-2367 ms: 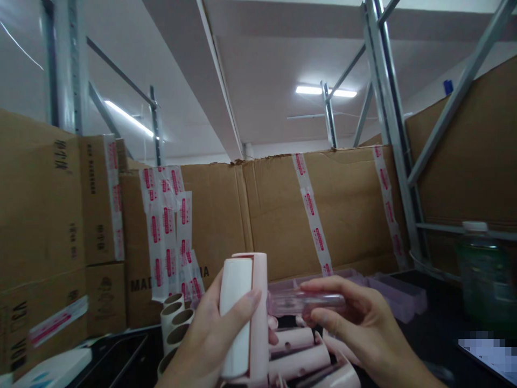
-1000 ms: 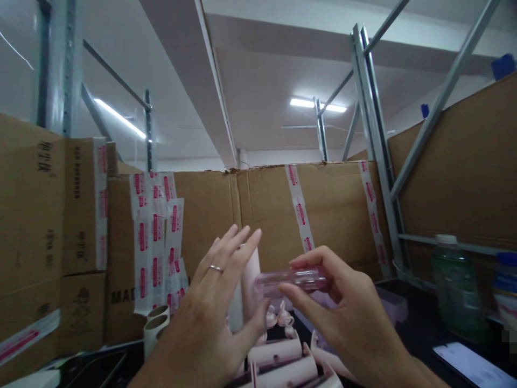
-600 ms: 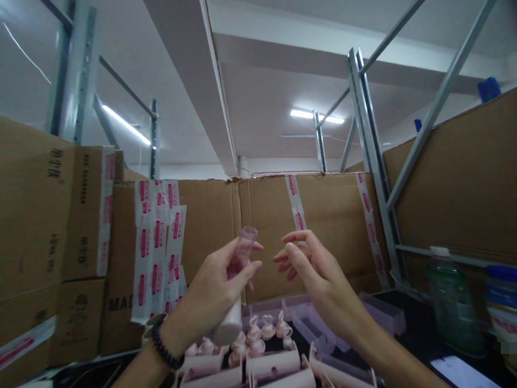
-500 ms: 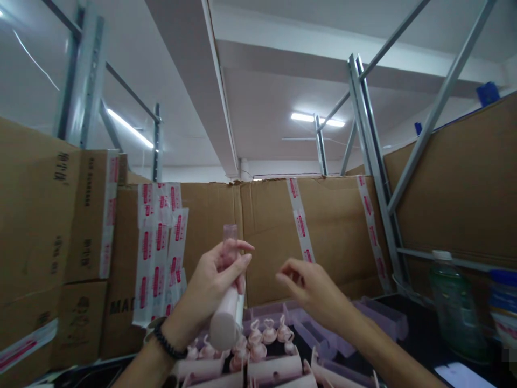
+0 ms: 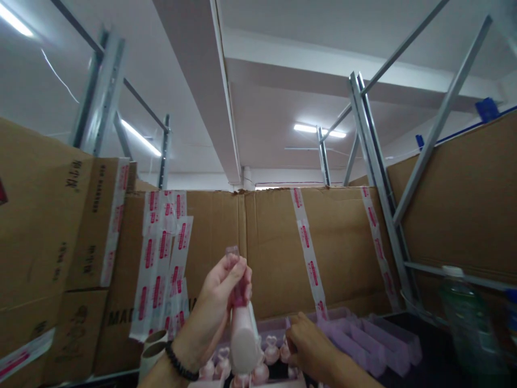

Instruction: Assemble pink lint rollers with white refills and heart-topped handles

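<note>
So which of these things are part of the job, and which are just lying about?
Seemingly part of the job:
see-through pink tube, in the left hand
pale pink cylinder, just below it
round pink pieces with loops, near the right hand
translucent purple trays, probably

Probably just lying about:
cardboard tubes
white-capped green bottle
cardboard boxes

On the cardboard panel (image 5: pixel 274 242) before you, you can read black capitals "MA" (image 5: pixel 118 318) (tape (image 5: pixel 141 302) covers part of what follows); the carton (image 5: pixel 36 215) characters at your left and the tape's red print are too blurred to read.
</note>
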`<state>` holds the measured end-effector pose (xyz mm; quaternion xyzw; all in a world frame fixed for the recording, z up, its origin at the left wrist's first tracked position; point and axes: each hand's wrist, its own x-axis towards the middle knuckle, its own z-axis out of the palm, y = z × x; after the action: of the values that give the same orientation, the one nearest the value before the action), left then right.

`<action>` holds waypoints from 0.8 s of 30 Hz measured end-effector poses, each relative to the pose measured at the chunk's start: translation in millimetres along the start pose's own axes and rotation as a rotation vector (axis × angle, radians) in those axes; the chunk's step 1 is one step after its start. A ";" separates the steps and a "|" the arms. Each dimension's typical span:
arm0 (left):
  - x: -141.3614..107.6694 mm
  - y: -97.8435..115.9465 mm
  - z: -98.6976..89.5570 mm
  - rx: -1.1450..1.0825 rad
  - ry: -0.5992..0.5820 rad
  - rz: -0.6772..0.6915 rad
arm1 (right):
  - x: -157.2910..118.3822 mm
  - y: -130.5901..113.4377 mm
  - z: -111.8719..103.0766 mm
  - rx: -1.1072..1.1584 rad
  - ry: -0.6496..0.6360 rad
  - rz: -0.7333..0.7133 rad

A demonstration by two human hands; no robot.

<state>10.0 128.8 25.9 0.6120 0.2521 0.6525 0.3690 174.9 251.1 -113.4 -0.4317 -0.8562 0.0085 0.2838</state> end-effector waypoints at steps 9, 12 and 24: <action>-13.2 5.2 12.1 0.792 -0.196 0.174 | -16.9 -40.1 -94.7 0.895 0.410 -0.141; -16.6 6.2 16.8 1.089 -0.241 0.252 | -30.1 -53.9 -120.0 1.174 0.436 -0.176; -20.6 2.8 27.4 1.523 -0.380 0.409 | -50.8 -59.4 -118.5 1.060 0.341 -0.289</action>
<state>36.1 107.5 18.9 0.8296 0.4433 0.2411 -0.2390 213.4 148.8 -22.9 -0.1042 -0.7272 0.3279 0.5940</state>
